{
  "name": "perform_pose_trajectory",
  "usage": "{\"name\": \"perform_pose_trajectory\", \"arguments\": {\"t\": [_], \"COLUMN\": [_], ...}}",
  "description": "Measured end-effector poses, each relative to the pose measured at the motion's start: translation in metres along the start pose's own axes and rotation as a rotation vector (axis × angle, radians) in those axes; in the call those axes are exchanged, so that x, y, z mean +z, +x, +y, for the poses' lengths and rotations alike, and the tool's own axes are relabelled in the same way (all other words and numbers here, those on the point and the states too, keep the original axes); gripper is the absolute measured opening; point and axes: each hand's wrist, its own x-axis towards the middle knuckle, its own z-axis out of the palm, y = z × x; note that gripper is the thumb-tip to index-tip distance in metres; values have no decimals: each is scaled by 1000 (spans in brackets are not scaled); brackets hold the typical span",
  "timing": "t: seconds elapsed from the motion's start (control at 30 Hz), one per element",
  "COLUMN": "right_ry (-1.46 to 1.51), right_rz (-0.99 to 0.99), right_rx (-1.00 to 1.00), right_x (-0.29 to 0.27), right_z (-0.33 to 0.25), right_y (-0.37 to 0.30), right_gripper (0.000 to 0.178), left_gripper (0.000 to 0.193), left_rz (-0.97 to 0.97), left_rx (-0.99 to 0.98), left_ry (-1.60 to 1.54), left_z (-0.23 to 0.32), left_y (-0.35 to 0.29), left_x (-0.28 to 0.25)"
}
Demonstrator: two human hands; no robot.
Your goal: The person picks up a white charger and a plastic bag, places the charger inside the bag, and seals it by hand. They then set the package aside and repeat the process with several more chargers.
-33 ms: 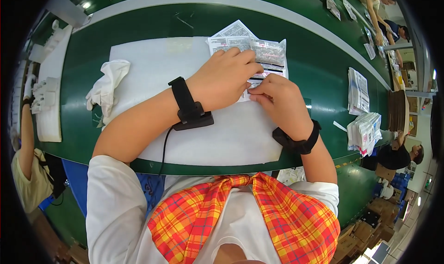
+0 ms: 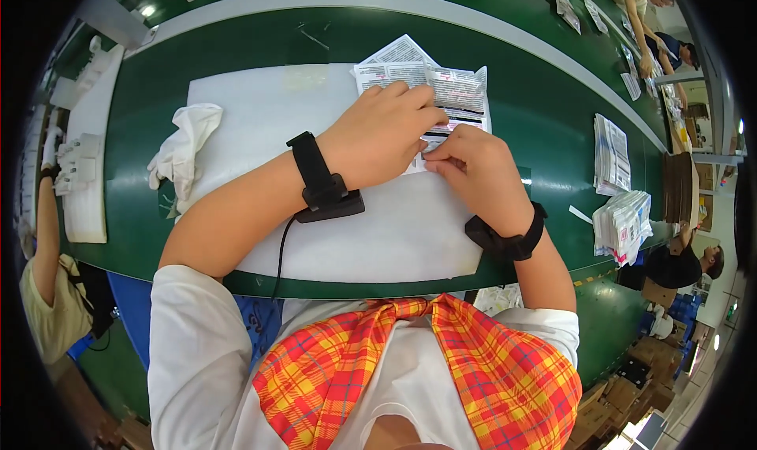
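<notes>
A flat, shiny printed packet (image 2: 459, 93) lies at the far right of a white foam mat (image 2: 355, 241). My left hand (image 2: 386, 130) rests over its near left part, fingers bent and closed on it. At the packet's near edge my right hand (image 2: 477, 162) pinches with thumb and forefinger; the exact bit between the fingertips is hidden. Another printed piece (image 2: 400, 50) sticks out from beneath the packet on the far side. Both my wrists wear black straps.
A crumpled white glove (image 2: 187, 146) lies on the mat's left edge. Two stacks of printed packets (image 2: 611, 156) (image 2: 620, 227) stand to the right on the green table (image 2: 544, 95). White moulded parts (image 2: 79, 162) sit on a board at left, beside a co-worker's arm (image 2: 47, 233).
</notes>
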Motion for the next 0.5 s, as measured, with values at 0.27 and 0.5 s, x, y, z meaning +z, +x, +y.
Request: {"name": "perform_pose_trajectory", "arguments": {"t": [0.27, 0.5], "right_ry": [58, 313], "right_rz": [8, 67], "right_rx": [-34, 2], "right_x": [6, -49], "right_z": [2, 35], "right_y": [0, -63], "right_gripper": [5, 6], "left_gripper": [31, 27], "left_rz": [-26, -23], "left_rx": [-16, 34], "left_ry": [-10, -128], "left_z": [4, -10], "left_y": [5, 3], "left_x": [-6, -5]}}
